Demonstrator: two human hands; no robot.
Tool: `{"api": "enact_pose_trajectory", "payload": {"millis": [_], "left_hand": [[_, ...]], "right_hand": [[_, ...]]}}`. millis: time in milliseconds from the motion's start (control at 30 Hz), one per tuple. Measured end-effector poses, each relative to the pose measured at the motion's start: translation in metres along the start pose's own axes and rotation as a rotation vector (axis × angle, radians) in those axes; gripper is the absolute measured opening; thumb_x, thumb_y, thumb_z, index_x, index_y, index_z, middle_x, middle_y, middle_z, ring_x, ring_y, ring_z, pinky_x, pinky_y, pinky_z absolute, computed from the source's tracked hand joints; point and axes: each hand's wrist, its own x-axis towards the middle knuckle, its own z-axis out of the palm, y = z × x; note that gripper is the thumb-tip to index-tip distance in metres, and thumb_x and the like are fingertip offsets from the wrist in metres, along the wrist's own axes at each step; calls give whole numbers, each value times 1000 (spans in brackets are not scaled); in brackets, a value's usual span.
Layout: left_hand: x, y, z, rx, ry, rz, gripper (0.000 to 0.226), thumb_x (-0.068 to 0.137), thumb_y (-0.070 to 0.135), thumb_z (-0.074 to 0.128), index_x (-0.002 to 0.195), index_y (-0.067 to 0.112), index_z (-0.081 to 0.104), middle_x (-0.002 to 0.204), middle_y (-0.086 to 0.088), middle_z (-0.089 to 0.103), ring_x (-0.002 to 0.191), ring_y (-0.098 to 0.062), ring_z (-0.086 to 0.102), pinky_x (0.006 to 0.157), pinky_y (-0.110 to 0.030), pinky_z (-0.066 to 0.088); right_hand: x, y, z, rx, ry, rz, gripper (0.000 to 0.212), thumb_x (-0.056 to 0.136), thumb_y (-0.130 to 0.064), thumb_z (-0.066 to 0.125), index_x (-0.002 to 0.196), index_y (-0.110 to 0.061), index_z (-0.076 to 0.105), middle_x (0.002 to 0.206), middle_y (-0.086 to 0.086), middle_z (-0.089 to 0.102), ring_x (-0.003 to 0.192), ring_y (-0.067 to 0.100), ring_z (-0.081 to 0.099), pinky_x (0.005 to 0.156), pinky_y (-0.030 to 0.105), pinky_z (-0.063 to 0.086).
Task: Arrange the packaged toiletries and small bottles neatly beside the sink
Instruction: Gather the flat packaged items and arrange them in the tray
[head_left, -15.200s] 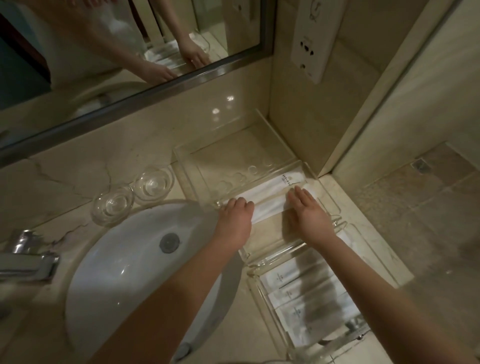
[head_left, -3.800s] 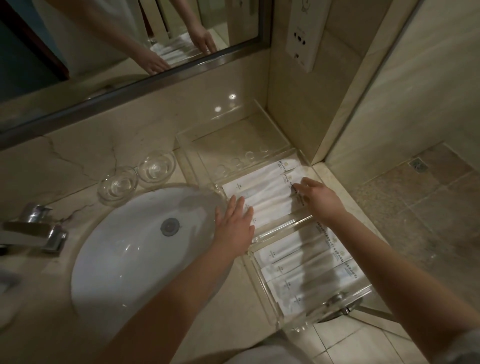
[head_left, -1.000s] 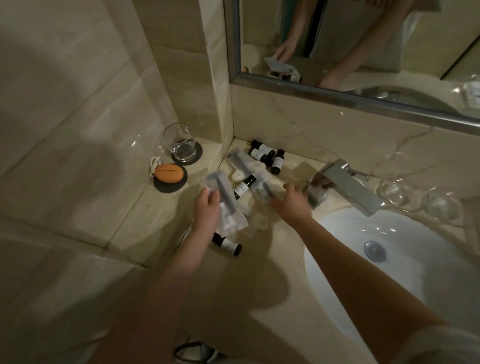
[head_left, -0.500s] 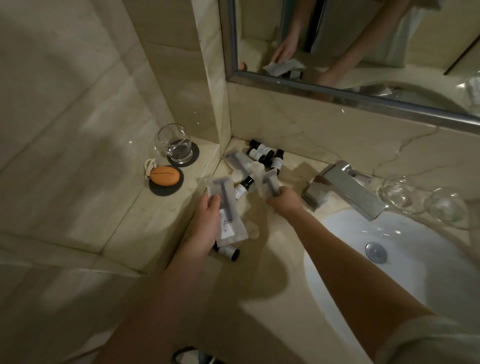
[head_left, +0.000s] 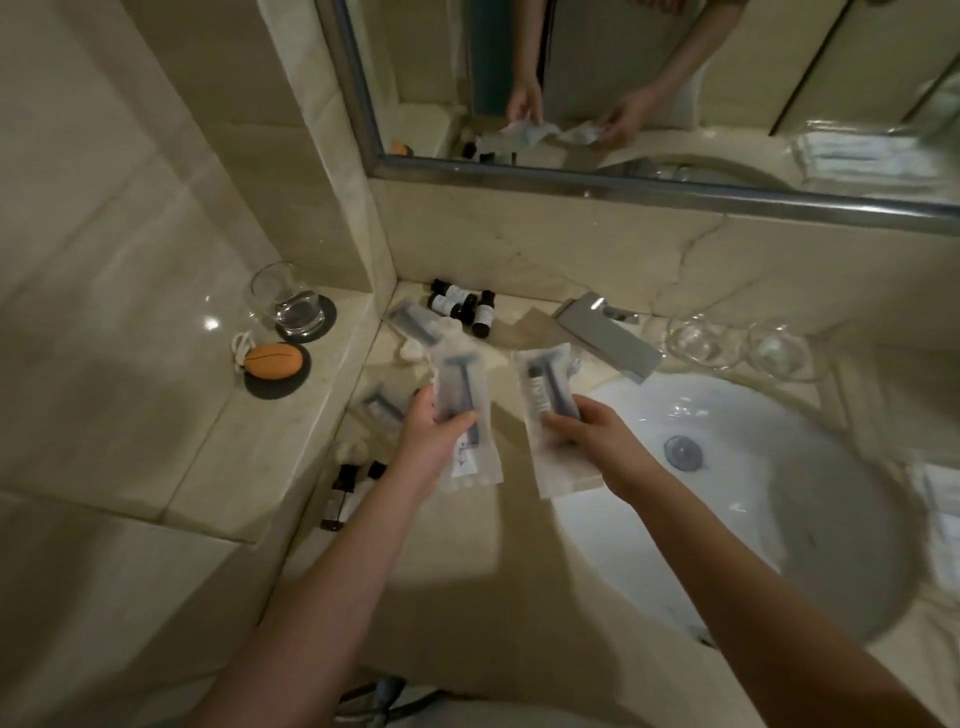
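My left hand (head_left: 435, 441) grips a clear packet with a dark razor inside (head_left: 464, 415), held above the counter left of the sink (head_left: 727, 483). My right hand (head_left: 597, 441) holds a second clear packet with a dark item (head_left: 550, 415) over the basin's left edge. Two more packets lie on the counter, one near the corner (head_left: 415, 325) and one by my left hand (head_left: 382, 408). Three small dark bottles (head_left: 462, 306) lie at the back corner. Two more bottles (head_left: 345, 493) lie near the counter's left edge.
A chrome faucet (head_left: 605, 338) stands behind the basin, with two glass dishes (head_left: 737, 345) to its right. On the left ledge sit a glass on a dark coaster (head_left: 288, 304) and an orange soap on a coaster (head_left: 272, 361). A mirror (head_left: 649, 78) hangs above.
Both hands have lifted and drawn back toward me. The right hand now holds a whole packet raised clear of the pile; the left packet has moved right and up.
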Motion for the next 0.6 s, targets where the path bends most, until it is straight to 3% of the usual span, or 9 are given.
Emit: {"api": "enact_pose_trajectory", "payload": {"millis": [267,400,500,600], "left_hand": [[-35,8,94,33,-167,30,32,86,4,61,114,19,54,105,2,64,94,-15,62,80,-32,52],[-46,8,155,118,-225,89,19,82,3,63,94,15,54,100,-6,62,92,-21,60,84,-39,50],[-52,6,202,184,-259,114,26,77,12,65,99,3,54,94,-11,61,86,-21,59,80,-40,48],[-62,7,248,220,-314,126,17,80,11,61,97,12,56,101,-10,64,92,-24,62,84,-40,50]], "right_hand": [[-63,34,-86,159,250,49,18,82,-14,70,93,1,67,76,10,64,68,20,64,65,31,54],[-93,53,-140,209,384,41,5,81,-7,68,79,-10,65,65,3,58,51,8,59,49,19,48],[-115,67,-183,235,444,65,9,85,-3,61,80,-11,62,68,6,58,48,5,58,46,17,48],[-134,80,-224,253,485,77,14,85,3,56,86,-9,63,67,5,61,54,10,60,50,18,49]]}}
